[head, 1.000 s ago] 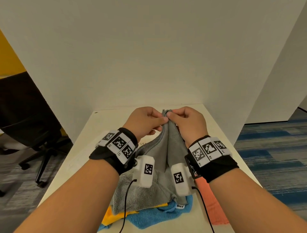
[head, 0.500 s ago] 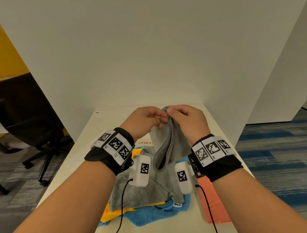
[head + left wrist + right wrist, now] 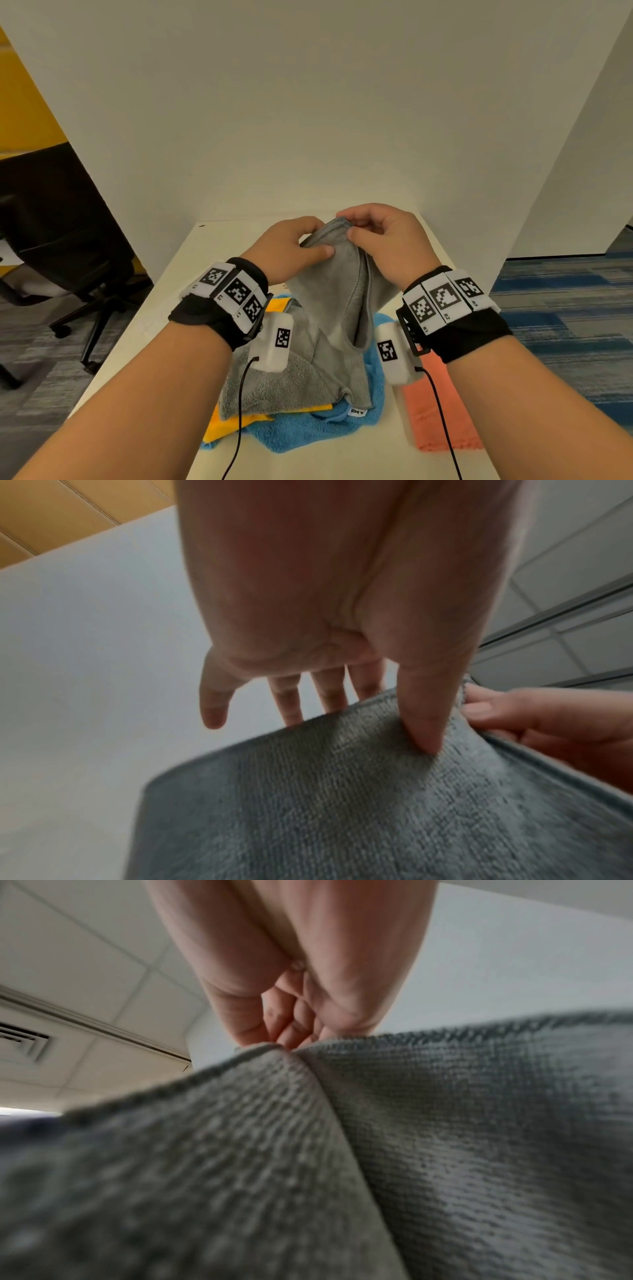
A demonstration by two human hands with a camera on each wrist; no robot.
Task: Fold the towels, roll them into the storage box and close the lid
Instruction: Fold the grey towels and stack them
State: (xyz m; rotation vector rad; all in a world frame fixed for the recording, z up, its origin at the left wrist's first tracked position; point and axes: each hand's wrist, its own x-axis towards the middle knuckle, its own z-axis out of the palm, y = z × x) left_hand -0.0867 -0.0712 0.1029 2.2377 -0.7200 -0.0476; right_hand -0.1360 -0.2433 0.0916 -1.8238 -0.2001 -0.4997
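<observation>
A grey towel (image 3: 335, 298) hangs lifted above the table, its lower part still draped on a pile of other towels. My right hand (image 3: 344, 228) pinches the towel's top corner between thumb and fingertips; the right wrist view shows this pinch of the right hand (image 3: 284, 1042) on the stitched edge of the grey towel (image 3: 445, 1123). Just left of it, my left hand (image 3: 322, 248) holds the same edge. In the left wrist view the left hand (image 3: 377, 721) has its thumb on the front of the grey towel (image 3: 342, 804) and fingers behind. No storage box is in view.
Under the grey towel lie a yellow towel (image 3: 239, 421), a blue towel (image 3: 308, 431) and a coral towel (image 3: 435, 411) on the white table (image 3: 178, 281). White partition walls close the back and right. A black office chair (image 3: 68, 240) stands left of the table.
Both hands rose a little with the towel. The left hand left the shared pinch at the corner and shifted left along the edge, spreading the cloth open.
</observation>
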